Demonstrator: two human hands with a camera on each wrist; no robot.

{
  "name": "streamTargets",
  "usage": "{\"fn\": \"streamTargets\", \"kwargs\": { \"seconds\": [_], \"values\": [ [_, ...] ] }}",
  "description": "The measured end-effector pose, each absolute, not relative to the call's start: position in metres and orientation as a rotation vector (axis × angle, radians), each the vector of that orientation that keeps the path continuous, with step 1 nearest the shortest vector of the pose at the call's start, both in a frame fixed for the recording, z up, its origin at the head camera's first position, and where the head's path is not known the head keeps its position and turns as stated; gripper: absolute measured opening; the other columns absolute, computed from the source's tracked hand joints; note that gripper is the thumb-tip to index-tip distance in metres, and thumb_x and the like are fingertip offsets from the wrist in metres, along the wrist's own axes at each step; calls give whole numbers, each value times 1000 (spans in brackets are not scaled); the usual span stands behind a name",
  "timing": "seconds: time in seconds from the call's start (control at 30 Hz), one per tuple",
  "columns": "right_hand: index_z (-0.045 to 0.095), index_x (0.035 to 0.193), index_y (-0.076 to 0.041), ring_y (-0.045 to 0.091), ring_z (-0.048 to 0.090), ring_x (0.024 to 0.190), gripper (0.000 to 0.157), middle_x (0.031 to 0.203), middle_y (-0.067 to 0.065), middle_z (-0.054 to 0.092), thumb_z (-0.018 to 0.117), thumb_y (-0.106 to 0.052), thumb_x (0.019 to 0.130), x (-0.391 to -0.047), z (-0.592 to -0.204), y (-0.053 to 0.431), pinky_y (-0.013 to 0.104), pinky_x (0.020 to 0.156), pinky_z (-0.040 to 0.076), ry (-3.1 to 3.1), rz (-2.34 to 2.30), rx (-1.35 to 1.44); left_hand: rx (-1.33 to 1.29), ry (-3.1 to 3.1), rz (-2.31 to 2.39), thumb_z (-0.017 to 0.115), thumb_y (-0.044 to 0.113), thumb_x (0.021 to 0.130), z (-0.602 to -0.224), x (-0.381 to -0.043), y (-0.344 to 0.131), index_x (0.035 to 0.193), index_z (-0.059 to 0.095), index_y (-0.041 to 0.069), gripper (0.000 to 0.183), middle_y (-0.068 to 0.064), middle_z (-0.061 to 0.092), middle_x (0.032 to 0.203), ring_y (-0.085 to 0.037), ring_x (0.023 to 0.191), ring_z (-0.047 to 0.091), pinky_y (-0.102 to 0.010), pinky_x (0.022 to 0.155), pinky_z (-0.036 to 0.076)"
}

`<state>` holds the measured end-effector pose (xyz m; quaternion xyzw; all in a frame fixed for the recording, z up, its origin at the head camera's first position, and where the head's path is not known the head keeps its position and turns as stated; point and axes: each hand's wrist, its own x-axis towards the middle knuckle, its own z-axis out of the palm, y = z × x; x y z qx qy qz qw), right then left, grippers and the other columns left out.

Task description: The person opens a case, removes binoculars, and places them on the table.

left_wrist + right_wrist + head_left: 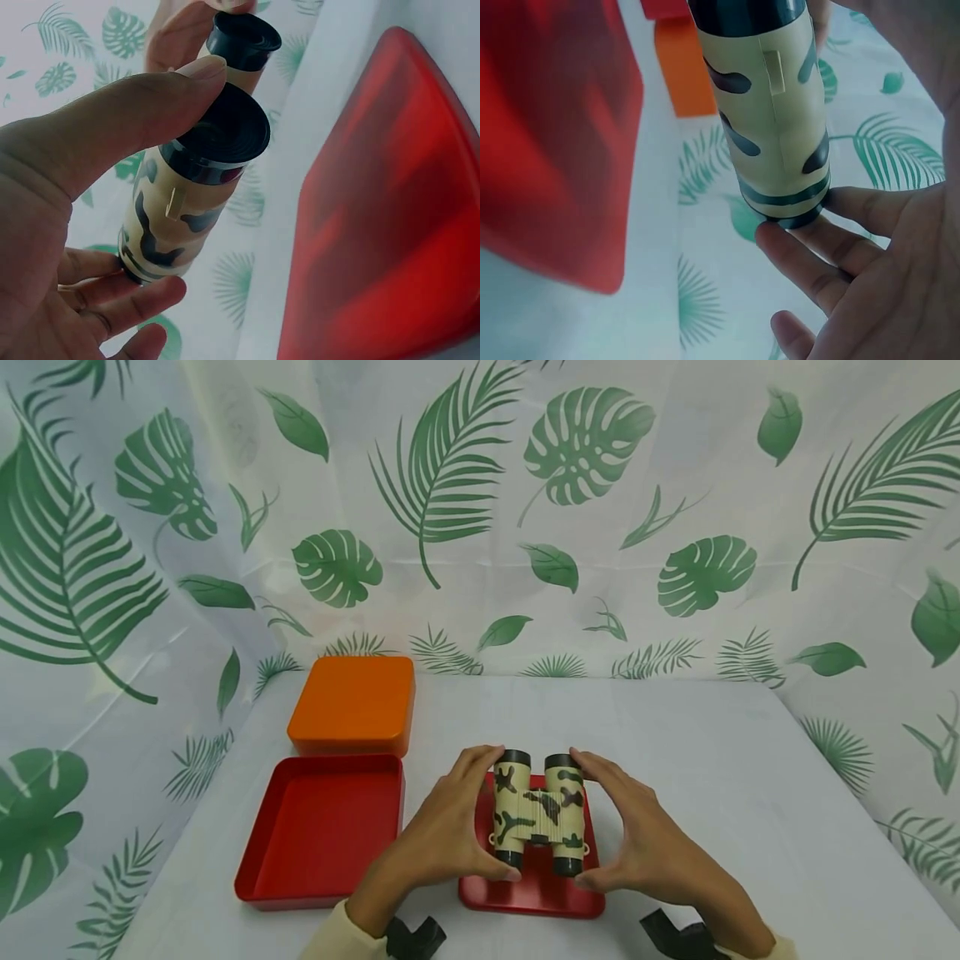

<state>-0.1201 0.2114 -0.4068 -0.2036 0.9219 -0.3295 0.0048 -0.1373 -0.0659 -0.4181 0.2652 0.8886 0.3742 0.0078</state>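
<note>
A pair of camouflage binoculars [528, 814] with black ends is held between both hands, raised above a red lid-like piece [525, 897]. My left hand [442, 827] grips the left barrel, its thumb on the near black end [236, 135] and fingertips at the far end. On the other barrel [772, 127], my right hand [648, 835] has its fingertips at the far end and its thumb by the near end. Both wrist views show space between the binoculars and the red piece beneath.
An open, shallow red box [322, 827] lies left of the hands on the white table [675, 727]. Behind it sits an orange box [352, 702], its smooth closed side up. Leaf-patterned cloth [465, 568] hangs behind and along both sides.
</note>
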Motion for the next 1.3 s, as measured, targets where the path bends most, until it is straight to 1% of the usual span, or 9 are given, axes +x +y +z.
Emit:
{"fn": "streamTargets", "kwargs": {
  "seconds": [0.23, 0.5, 0.67, 0.8, 0.93, 1.03, 1.17, 1.27, 1.3],
  "values": [
    [19, 157, -38, 24, 40, 137, 136, 152, -10, 40, 100, -35, 48, -119, -409, 224, 74, 98, 39, 2887, -1064, -657, 833, 2756, 1172, 91, 57, 55, -421, -139, -52, 157, 19, 32, 128, 8, 29, 156, -19, 131, 48, -48, 105, 47],
    [18, 157, -38, 26, 41, 137, 135, 152, -8, 40, 100, -38, 50, -116, -411, 240, 74, 97, 39, 2876, -1060, -628, 828, 2730, 1163, 89, 61, 56, -425, -140, -36, 158, 17, 34, 127, 9, 29, 156, -17, 133, 46, -45, 107, 47],
    [18, 158, -37, 26, 42, 136, 134, 151, -6, 41, 99, -41, 51, -114, -413, 250, 75, 96, 39, 2865, -1068, -618, 849, 2711, 1171, 90, 58, 57, -429, -141, -26, 158, 19, 30, 127, 9, 28, 156, -17, 132, 48, -41, 106, 49],
    [18, 158, -37, 26, 43, 135, 133, 155, -6, 37, 99, -44, 52, -113, -416, 256, 75, 95, 38, 2872, -1060, -609, 873, 2716, 1166, 90, 59, 56, -434, -143, -19, 158, 21, 27, 127, 8, 29, 155, -17, 129, 50, -41, 105, 49],
    [17, 158, -37, 25, 43, 135, 136, 157, -7, 35, 100, -41, 50, -112, -420, 263, 75, 95, 38, 2882, -1042, -574, 886, 2725, 1146, 91, 59, 56, -437, -144, -11, 158, 19, 29, 128, 8, 30, 155, -17, 127, 52, -40, 104, 49],
    [17, 158, -37, 22, 43, 134, 138, 157, -7, 35, 100, -38, 49, -111, -422, 268, 74, 95, 39, 2890, -1028, -560, 898, 2737, 1124, 90, 61, 55, -439, -144, -6, 158, 19, 29, 128, 8, 30, 154, -16, 123, 54, -36, 101, 51],
    [17, 158, -36, 10, 42, 134, 138, 156, -7, 36, 101, -35, 48, -110, -424, 275, 70, 95, 40, 2897, -1022, -566, 912, 2756, 1103, 90, 62, 55, -441, -145, 1, 157, 21, 26, 129, 8, 31, 154, -14, 120, 55, -30, 99, 52],
    [18, 158, -35, 1, 39, 134, 139, 155, -6, 38, 101, -32, 48, -108, -425, 280, 69, 94, 38, 2899, -1025, -564, 917, 2771, 1087, 90, 63, 55, -442, -144, 6, 157, 22, 25, 128, 8, 32, 153, -11, 121, 54, -28, 99, 51],
    [18, 158, -35, -1, 38, 134, 139, 154, -7, 39, 101, -31, 47, -108, -426, 282, 65, 95, 39, 2905, -1012, -556, 921, 2773, 1085, 89, 63, 55, -443, -144, 8, 157, 22, 25, 128, 8, 32, 153, -11, 121, 54, -27, 99, 51]
  ]
}}
